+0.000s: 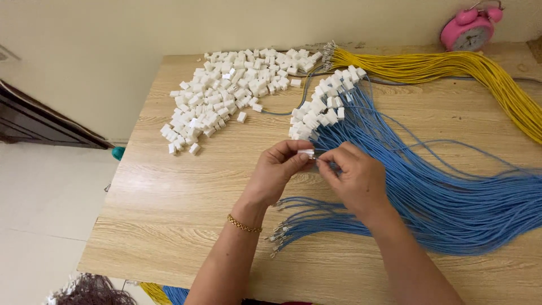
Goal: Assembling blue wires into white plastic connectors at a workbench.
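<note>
My left hand [276,172] pinches a small white plastic connector [306,152] between thumb and fingers. My right hand [354,178] meets it from the right, its fingertips closed on the end of a blue wire [320,161] at the connector. Just behind both hands lies a row of blue wires with white connectors fitted [324,107]. A loose bundle of bare-ended blue wires [293,229] lies under my wrists. A gold bracelet sits on my left wrist.
A heap of loose white connectors [226,93] covers the back left of the wooden table [169,197]. A bundle of yellow wires [451,65] runs along the back right. A pink alarm clock [470,29] stands at the far edge. Blue wires [468,197] spread to the right.
</note>
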